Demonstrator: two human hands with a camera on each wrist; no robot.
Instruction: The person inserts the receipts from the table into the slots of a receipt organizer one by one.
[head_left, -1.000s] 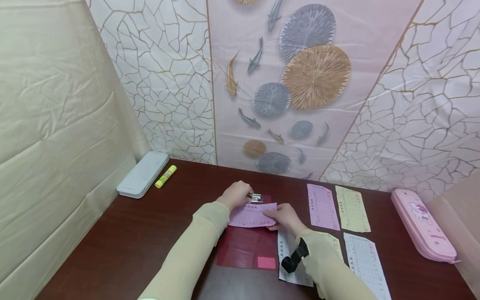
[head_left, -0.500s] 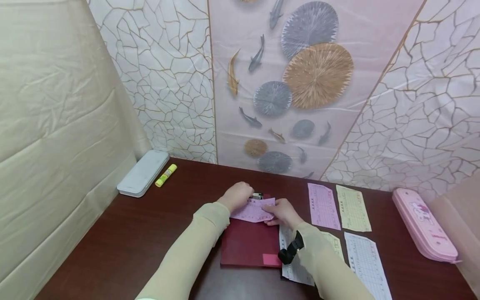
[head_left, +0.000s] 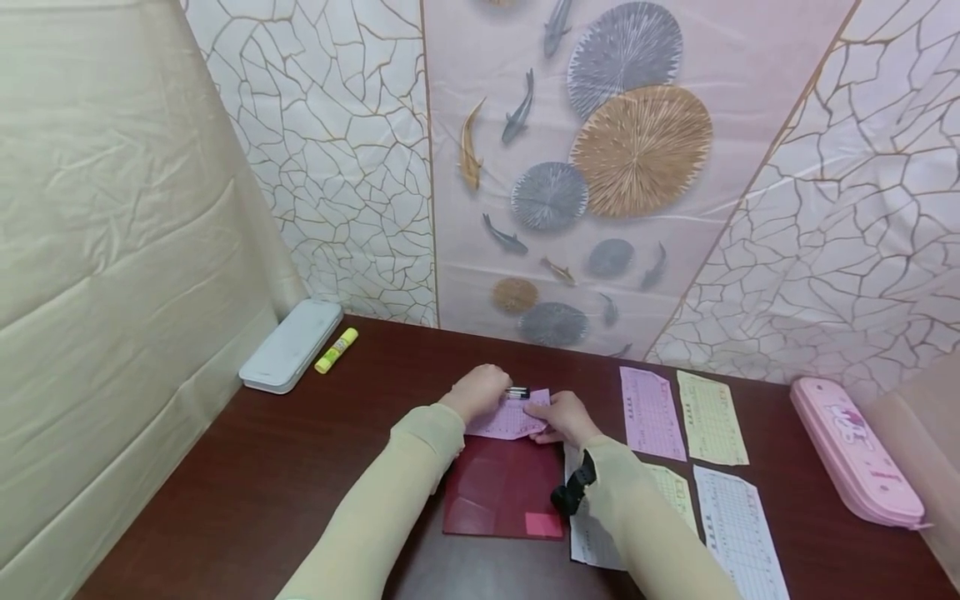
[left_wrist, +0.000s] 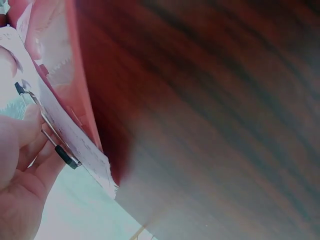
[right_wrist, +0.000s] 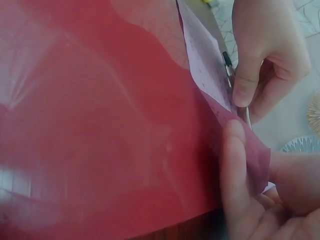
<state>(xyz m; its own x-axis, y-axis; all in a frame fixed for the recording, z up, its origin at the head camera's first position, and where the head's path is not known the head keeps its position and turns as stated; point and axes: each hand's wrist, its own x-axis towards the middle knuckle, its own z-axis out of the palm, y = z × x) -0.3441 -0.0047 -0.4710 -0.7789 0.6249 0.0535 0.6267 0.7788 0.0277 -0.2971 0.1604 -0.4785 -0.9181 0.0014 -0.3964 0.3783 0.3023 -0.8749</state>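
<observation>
A red clipboard [head_left: 491, 492] with a pink patch at its lower right corner is in front of me. At its far end is a metal clip [head_left: 517, 392] with black ends. My left hand [head_left: 480, 393] pinches this clip, as the left wrist view shows with its wire lever [left_wrist: 48, 135]. A purple printed slip [head_left: 507, 422] lies across the top of the board, its edge close against the clip; whether it is under the clip I cannot tell. My right hand [head_left: 567, 419] pinches the slip's right end, thumb [right_wrist: 233, 150] on top.
On the right lie a purple slip [head_left: 651, 414], a yellow slip [head_left: 712, 418] and a white slip [head_left: 738, 529]. More slips are partly under my right forearm. A pink pencil case [head_left: 855, 454] stands far right; a pale case [head_left: 292, 346] and yellow glue stick [head_left: 337, 350] back left.
The held purple slip has moved up toward the clip, with my right hand. The clip now shows more edge-on. My left hand stays at the clip.
</observation>
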